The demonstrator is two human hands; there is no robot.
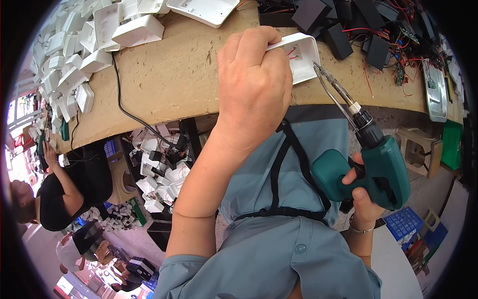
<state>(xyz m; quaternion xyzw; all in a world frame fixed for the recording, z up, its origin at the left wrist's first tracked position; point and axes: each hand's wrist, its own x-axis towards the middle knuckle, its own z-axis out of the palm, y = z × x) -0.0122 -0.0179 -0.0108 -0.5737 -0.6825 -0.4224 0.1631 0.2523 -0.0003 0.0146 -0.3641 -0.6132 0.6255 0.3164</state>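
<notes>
My left hand [256, 74] is closed on the far-left edge of a white plastic case [304, 67], tilted at the front of the bench. Short red wires and small metal parts show inside the case; my fingers hide its left side. My right hand [361, 192] grips a green pistol-shaped soldering gun [393, 169], with a finger at its trigger. A thin bent feed tube runs beside the gun's dark, worn barrel. The tip points up and left and sits at the case's right rim; whether it touches, I cannot tell.
White cases [137, 31] pile up at the far left, and black boxes [338, 40] with red wires at the far right. A metal tray [434, 94] lies at the right edge. A black cable [119, 94] crosses the bench [169, 74]. Another person [74, 187] works at left.
</notes>
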